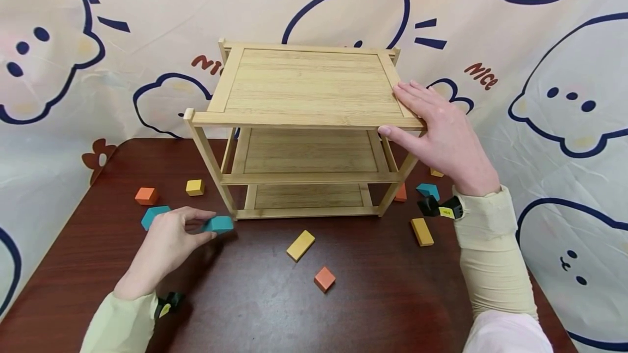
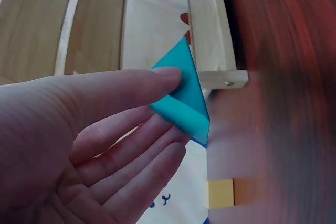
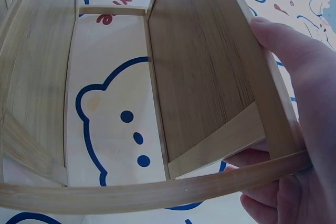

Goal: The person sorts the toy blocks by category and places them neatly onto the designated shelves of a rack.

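Backdrop: we face a pale cloth [image 1: 343, 12] printed with dark blue cartoon outlines and the word "nice" in reddish brown

Table: in front of it we see a glossy, dark reddish-brown table [image 1: 255, 309]

Rack: on the table we find a light wooden rack [image 1: 314, 83], upright, with three flat shelves one above another

Right hand: we see the right hand [image 1: 441, 127] grip the top shelf's right front corner, thumb against the front rail, fingers over the side

Left hand: we see the left hand [image 1: 169, 238] near the rack's front left foot, its thumb and fingers narrowed in a pinch

Pinched piece: between them we make out a teal triangular block [image 1: 219, 224], just beside that foot; whether the two touch, we cannot tell

Left of the rack: we count an orange block [image 1: 146, 196], a yellow block [image 1: 195, 187] and, partly behind the left hand, a second teal block [image 1: 154, 215]

Right of the rack: we spot a yellow oblong block [image 1: 422, 232] and a third teal block [image 1: 428, 190]

In front: we see another yellow oblong block [image 1: 301, 245], with an orange cube [image 1: 324, 279] nearer us
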The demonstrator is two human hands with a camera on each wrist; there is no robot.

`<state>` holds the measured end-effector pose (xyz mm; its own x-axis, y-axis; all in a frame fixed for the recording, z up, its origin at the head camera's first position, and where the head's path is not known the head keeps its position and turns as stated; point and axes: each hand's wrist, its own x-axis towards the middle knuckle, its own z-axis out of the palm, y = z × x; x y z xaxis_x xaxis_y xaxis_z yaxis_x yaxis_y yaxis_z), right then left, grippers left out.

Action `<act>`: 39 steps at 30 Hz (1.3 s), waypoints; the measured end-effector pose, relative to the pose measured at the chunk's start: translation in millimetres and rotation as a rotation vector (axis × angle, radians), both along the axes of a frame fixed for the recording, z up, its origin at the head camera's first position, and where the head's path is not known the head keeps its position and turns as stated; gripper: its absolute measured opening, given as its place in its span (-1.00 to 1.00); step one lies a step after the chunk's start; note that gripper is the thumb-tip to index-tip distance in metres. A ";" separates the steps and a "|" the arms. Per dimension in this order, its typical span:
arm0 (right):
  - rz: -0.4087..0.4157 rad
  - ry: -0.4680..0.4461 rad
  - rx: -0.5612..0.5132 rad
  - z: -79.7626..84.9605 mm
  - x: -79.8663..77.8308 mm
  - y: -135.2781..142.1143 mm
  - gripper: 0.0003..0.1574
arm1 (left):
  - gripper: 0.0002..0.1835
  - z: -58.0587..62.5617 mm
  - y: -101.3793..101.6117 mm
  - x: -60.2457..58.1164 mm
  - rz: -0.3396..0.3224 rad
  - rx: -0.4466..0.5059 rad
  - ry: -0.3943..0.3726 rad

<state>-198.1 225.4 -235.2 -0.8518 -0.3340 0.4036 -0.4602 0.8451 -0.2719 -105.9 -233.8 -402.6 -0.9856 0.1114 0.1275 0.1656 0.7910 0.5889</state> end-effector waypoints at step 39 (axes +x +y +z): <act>0.011 0.012 -0.019 -0.8 -1.2 -0.2 -0.06 | -0.59 27.5 27.7 11.6 -0.138 0.149 0.019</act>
<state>-199.2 225.2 -236.0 -0.8432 -0.3356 0.4201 -0.4728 0.8347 -0.2822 -94.3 -206.1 -375.1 -0.9594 0.2239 0.1713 0.2788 0.6646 0.6932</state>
